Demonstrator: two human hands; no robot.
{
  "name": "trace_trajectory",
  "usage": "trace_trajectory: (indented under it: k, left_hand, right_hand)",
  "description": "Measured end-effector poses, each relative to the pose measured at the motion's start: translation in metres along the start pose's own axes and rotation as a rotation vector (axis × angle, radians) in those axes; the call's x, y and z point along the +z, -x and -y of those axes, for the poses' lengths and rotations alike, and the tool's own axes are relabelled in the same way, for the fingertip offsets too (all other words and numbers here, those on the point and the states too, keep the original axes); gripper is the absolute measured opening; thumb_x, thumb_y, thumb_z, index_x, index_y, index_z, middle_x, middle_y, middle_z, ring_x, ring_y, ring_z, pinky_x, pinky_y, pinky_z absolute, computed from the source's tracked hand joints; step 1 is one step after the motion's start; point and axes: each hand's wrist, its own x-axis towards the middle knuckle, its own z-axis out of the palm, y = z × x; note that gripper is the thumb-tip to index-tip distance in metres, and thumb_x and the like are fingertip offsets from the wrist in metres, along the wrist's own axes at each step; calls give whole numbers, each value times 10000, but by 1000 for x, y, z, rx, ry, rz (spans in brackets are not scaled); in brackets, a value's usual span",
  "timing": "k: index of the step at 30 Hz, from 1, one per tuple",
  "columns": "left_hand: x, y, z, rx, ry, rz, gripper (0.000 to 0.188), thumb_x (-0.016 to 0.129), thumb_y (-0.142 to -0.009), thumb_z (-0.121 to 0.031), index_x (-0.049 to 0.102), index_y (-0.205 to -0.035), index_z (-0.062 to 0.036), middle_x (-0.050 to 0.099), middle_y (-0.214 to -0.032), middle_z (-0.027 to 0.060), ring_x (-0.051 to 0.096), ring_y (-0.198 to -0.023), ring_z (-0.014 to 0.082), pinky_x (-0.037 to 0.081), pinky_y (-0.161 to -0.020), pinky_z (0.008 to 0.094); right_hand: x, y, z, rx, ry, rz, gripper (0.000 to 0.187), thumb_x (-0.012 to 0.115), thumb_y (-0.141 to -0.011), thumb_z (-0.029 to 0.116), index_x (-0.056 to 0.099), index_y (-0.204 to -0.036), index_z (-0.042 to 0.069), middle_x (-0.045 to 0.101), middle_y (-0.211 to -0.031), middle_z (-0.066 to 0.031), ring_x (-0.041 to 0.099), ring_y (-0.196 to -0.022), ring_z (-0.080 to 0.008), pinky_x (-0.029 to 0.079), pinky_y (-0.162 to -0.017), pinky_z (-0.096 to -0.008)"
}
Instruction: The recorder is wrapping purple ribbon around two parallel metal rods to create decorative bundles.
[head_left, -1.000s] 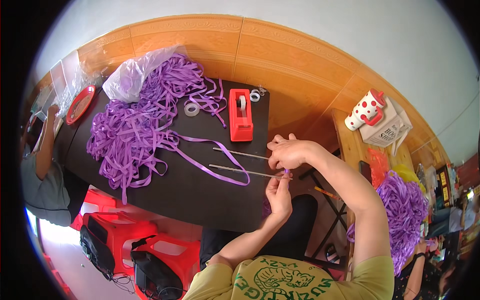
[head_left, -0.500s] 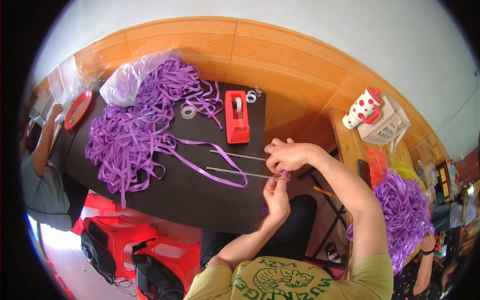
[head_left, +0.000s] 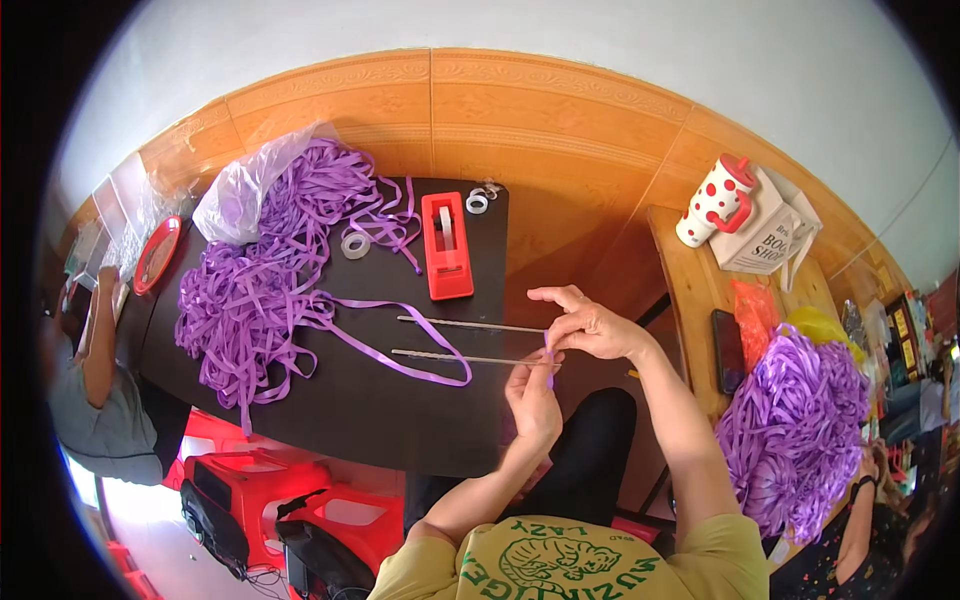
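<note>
The step in hand appears to be the winding or tying of a short purple strip [head_left: 550, 379] at the ends of two thin metal rods, just beyond the right edge of the black table [head_left: 420, 425]. The upper rod [head_left: 470, 324] and the lower rod [head_left: 460, 358] are held out roughly side by side, their far ends above the surface; whether they touch it cannot be told. The lower rod's end is pinched between thumb and fingertips by the left hand [head_left: 535, 405]. The strip is pinched between thumb and forefinger by the right hand [head_left: 590, 328], with other fingers extended; whether the upper rod is also gripped there cannot be made out. On the surface, a loop of purple ribbon [head_left: 466, 370] is stretched from the ribbon heap [head_left: 240, 300] on the left side toward the right edge, passing by the rods. The red tape dispenser [head_left: 446, 265] is set near the far right corner. For the next move, a steady left pinch and even spacing of the rods seem to be called for, while the strip is drawn snug by the right fingertips.
</note>
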Motion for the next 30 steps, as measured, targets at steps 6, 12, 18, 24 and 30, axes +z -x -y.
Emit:
trace_trajectory:
  k: [6, 12, 18, 24, 30]
  left_hand:
    - [1, 0, 0, 33, -39, 44, 111, 587, -868, -80, 624, -918, 12, 649, -902, 91, 611, -843, 150, 438, -796, 261]
    - [8, 2, -2, 37, -134, -64, 59, 599, -852, -66, 639, -841, -24, 654, -856, 78, 598, -761, 122, 430, -709, 231]
    - [-1, 2, 0, 60, -146, -14, 63, 602, -856, -71, 627, -806, -41, 616, -766, 20, 526, -662, 63, 396, -633, 198]
    - [0, 6, 0, -40, -85, 39, 114, 604, -867, -83, 612, -761, -41, 618, -733, 19, 519, -629, 61, 377, -599, 187]
    - [-5, 14, -7, -26, -139, 10, 93, 603, -871, -124, 627, -834, -42, 636, -777, 21, 543, -675, 63, 392, -617, 207]
  right_hand:
    - [22, 29, -29, 31, -355, -237, 57, 640, -808, 32, 681, -798, 71, 411, -1369, -126, 470, -1164, -243, 340, -997, -375]
    - [54, 31, -36, 93, -857, -560, 263, 599, -784, -21, 610, -1037, 50, 504, -1271, -135, 423, -1225, -214, 322, -1007, -346]
    - [94, 2, -44, 114, -1235, -508, 297, 642, -803, 81, 579, -1083, 8, 529, -1241, -135, 507, -1126, -212, 390, -949, -330]
    - [146, 8, -71, 386, -1317, -559, 296, 635, -848, 172, 578, -1072, -12, 622, -1026, -129, 606, -910, -184, 515, -735, -325]
    - [103, 17, -15, 485, -1442, -823, 243, 591, -881, 225, 604, -971, 0, 610, -861, -84, 572, -773, -152, 479, -649, -281]
